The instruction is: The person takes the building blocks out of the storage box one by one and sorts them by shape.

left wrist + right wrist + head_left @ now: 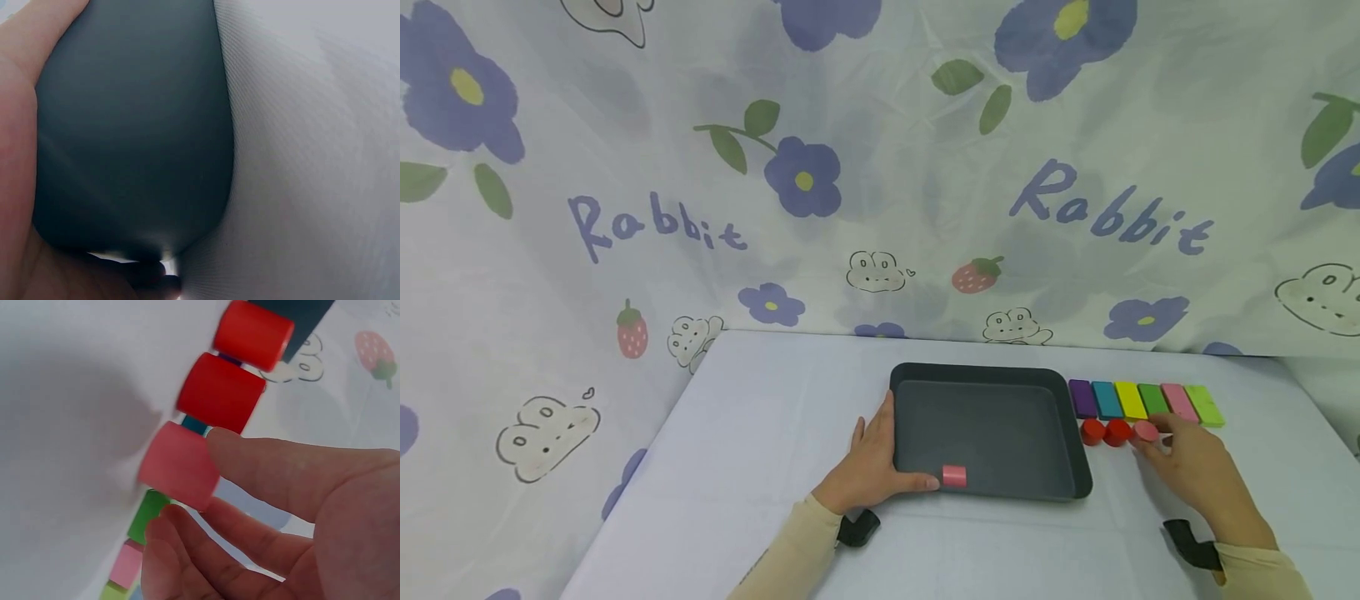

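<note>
A dark grey rectangular tray (988,425) lies on the table, with one pink cylinder (954,476) on its side near the front wall. My left hand (872,467) rests against the tray's front left corner, fingers extended along the left side and thumb along the front rim. To the right of the tray, my right hand (1195,458) pinches another pink cylinder (178,465) between thumb and fingers. That cylinder stands at the right end of a short row, beside two red cylinders (222,394). In the left wrist view, the tray's outer wall (137,125) fills much of the picture.
Behind the cylinders lies a row of flat coloured blocks: purple (1082,399), blue (1107,400), yellow (1130,401), green (1153,400), pink (1180,402) and lime (1206,406). A white cloth (760,417) covers the table. A rabbit-and-flower printed curtain (910,192) hangs behind it.
</note>
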`<state>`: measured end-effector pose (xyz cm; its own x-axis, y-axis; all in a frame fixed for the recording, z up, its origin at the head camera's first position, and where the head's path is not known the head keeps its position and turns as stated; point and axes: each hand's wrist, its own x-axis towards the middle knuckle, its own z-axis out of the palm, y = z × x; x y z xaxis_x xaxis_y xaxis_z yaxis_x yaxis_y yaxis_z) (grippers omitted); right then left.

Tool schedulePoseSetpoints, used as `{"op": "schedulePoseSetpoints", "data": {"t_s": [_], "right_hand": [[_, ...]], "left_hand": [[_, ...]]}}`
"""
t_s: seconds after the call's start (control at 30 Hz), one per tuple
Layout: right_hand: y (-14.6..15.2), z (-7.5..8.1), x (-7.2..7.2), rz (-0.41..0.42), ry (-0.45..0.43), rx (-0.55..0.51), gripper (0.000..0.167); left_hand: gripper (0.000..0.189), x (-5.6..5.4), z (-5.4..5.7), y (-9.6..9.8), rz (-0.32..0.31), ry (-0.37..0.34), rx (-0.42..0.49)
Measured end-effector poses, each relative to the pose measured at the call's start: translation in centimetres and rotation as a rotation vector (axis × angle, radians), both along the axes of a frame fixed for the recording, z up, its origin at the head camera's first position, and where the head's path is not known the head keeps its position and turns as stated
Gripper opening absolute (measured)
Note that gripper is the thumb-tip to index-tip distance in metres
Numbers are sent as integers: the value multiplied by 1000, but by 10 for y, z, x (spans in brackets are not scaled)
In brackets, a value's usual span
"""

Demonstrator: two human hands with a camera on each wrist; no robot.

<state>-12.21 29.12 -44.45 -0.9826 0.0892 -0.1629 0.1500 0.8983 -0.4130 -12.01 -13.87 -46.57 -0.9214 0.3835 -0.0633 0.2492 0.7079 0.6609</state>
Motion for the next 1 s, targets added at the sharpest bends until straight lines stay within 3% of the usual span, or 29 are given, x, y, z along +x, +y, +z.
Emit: {"op": "schedulePoseSetpoints", "data": {"t_s": [0.77, 1.0], "right_hand": [[-23, 22, 15, 92, 220, -12, 52], [-34, 25, 18, 65, 233, -3, 52]], "left_hand": [[139, 0, 0, 0, 0, -9, -3], [139, 0, 0, 0, -1, -5, -10]]}}
